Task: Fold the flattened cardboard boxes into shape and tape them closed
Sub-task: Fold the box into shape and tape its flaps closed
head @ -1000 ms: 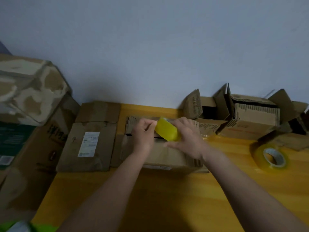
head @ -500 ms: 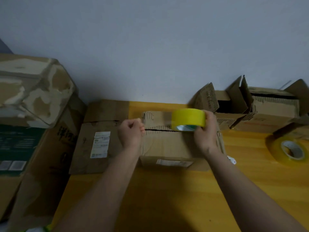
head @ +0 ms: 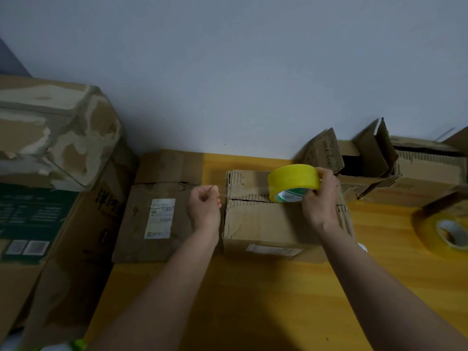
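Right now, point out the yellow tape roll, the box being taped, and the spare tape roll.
yellow tape roll (head: 291, 182), head view, outer yellow band.
box being taped (head: 263, 221), head view, near top flap.
spare tape roll (head: 430, 221), head view, left outer edge.

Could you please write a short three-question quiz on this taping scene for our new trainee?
1. True or false: the right hand holds the yellow tape roll above the box.
2. What lies flat on the table left of the box? A) scissors B) a flattened carton C) a knife
3. Fill in: the spare tape roll lies at the table's ____ edge.

Key
1. True. The left hand is at the box's left end, fingers curled as if pinching the tape end, though the strip itself is hard to see.
2. B, the flattened carton bearing a white label.
3. Right.
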### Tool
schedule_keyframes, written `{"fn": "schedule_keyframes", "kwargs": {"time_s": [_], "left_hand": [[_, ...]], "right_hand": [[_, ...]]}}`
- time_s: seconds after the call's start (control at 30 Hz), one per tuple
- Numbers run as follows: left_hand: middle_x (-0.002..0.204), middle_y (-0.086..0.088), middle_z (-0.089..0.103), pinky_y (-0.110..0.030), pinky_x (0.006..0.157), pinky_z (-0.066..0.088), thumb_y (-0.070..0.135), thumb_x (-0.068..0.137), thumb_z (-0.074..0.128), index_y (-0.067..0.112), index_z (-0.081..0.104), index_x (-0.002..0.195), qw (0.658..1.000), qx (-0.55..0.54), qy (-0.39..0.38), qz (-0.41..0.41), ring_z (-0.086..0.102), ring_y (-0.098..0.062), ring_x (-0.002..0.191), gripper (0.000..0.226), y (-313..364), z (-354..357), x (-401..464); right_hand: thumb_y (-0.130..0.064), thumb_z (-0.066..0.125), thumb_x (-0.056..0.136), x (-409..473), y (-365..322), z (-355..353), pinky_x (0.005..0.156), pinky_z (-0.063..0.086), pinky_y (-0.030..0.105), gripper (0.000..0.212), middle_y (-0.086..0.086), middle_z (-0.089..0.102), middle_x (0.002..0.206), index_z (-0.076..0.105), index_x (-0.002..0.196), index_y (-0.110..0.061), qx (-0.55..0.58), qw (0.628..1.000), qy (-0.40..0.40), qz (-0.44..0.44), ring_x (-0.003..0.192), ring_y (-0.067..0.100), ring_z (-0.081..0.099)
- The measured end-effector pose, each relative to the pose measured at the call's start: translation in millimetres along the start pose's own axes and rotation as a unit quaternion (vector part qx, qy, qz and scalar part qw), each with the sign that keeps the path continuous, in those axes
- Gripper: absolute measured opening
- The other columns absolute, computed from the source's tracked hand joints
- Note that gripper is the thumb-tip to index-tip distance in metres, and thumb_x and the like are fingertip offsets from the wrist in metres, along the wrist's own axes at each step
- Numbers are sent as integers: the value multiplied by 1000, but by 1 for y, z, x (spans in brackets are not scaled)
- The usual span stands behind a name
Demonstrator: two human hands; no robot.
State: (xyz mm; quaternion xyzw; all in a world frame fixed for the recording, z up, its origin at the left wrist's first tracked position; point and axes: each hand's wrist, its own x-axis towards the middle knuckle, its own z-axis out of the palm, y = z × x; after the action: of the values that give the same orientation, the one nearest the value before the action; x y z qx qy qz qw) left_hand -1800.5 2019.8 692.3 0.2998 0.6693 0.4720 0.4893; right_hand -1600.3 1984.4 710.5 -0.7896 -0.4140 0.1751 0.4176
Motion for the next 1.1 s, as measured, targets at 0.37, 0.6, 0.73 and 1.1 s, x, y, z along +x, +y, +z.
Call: {"fn": "schedule_keyframes", "kwargs": {"time_s": [0.37,0.6,0.73,1.1], "left_hand": [[92,4,56,-16,64,41,17,77,79,24,49,100,1000,-7,-6,3,56,-8,80,38,1,6,-6],[91,9,55,-13,60,40,19,86,70,32,46,88,998,-27,42,28,56,-3,79,28,4,10,-13],[89,7,50,-14,58,40,7,91,59,25,44,87,990,-45,133,25,52,-3,76,23,3,-4,-10],[90,6,64,-7,56,46,12,76,80,25,56,93,967,74,-222,101,62,-1,75,33,24,27,-43]], "right_hand": [[18,44,74,-9,-7,-1,97,40,43,56,11,44,118,43,123,-7,21,998,29,-51,113,25,42],[19,51,72,-8,-2,7,91,33,28,57,18,42,123,49,123,-7,-15,991,97,-87,113,29,44],[19,46,77,8,0,-3,96,28,17,55,15,41,129,42,127,-3,78,975,199,62,120,24,42],[17,39,77,11,10,-12,95,44,39,48,16,47,120,42,119,-6,134,980,135,63,111,28,47]]}}
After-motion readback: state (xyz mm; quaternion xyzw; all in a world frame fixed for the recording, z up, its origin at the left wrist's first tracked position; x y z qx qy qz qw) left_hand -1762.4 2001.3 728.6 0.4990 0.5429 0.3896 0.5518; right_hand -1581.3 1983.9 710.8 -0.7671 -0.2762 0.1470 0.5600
